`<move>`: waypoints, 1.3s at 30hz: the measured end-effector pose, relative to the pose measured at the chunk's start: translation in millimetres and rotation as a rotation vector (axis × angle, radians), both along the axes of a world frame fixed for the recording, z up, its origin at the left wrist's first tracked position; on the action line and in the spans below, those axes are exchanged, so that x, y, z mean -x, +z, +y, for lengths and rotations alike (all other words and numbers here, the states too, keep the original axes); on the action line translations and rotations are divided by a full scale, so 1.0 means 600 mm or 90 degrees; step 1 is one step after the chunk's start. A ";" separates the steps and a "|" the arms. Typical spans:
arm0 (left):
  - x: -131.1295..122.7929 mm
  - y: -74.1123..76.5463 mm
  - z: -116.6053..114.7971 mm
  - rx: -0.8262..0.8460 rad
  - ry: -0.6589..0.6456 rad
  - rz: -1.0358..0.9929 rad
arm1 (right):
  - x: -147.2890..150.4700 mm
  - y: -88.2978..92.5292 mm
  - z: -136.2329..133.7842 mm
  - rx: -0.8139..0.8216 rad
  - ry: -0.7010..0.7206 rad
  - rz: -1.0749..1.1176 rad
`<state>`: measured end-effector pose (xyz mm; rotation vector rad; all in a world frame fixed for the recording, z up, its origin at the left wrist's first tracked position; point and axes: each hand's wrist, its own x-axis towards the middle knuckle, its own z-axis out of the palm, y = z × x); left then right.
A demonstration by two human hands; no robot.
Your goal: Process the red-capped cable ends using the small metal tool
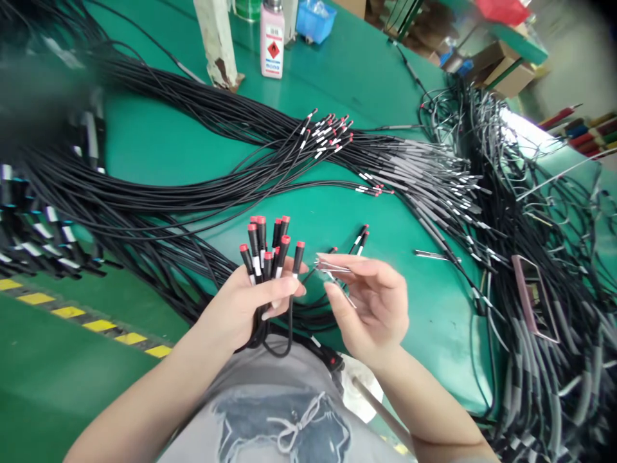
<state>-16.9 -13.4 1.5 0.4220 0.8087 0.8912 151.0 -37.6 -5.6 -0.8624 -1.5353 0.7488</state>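
My left hand (245, 299) is closed around a bunch of black cables (261, 235), whose red-capped ends with white labels stand up above the fingers. One cable (298, 256) stands apart at the bunch's right side, by my fingertips, and loops down below the hand. My right hand (378, 305) has thumb and fingers around a pair of thin metal tweezers (341, 290), with their tips pointing left at the bunch. A gap shows between the tweezers and the cable ends. Behind the right hand, a few more red-tipped cables (359, 239) lie on the table.
Long black cable bundles (193, 193) cross the green table (308, 218). More cables (525, 321) heap at the right, with a phone (535, 299) on them. Another metal tool (436, 255) lies nearby. A pink bottle (272, 42), a post (216, 45) and a blue bin (315, 22) stand behind.
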 end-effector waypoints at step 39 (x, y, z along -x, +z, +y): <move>-0.012 -0.005 -0.003 -0.075 -0.049 0.041 | -0.011 0.019 0.010 -0.024 -0.172 -0.041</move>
